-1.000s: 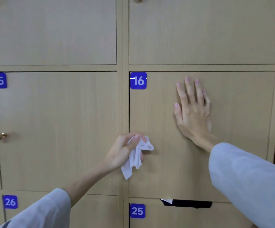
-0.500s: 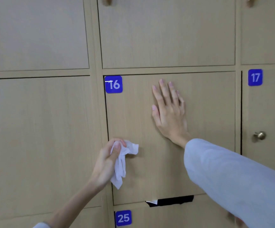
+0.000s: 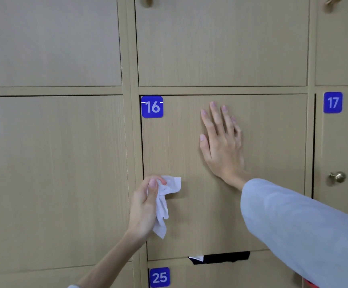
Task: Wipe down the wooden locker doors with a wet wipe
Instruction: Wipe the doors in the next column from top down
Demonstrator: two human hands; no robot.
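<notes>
Wooden locker wall, head view. The left hand (image 3: 146,206) pinches a crumpled white wet wipe (image 3: 165,201) between thumb and curled fingers, at the lower left corner of the locker door (image 3: 273,142) numbered 16; whether the wipe touches the wood cannot be told. The right hand (image 3: 223,146) lies flat on the middle of the same door, fingers straight and slightly spread, palm against the wood, holding nothing. Its pale blue sleeve (image 3: 304,229) crosses the lower right of the view and hides part of the door's lower right corner. Three blue number plates are visible: 16 (image 3: 152,107) at the door's top left corner, 17 (image 3: 332,102) on the next door to the right, and 25 (image 3: 159,277) on the door below. One round brass knob (image 3: 338,176) sits on door 17. A black strip (image 3: 221,257) with a white scrap at its left end lies along the bottom edge of door 16.
</notes>
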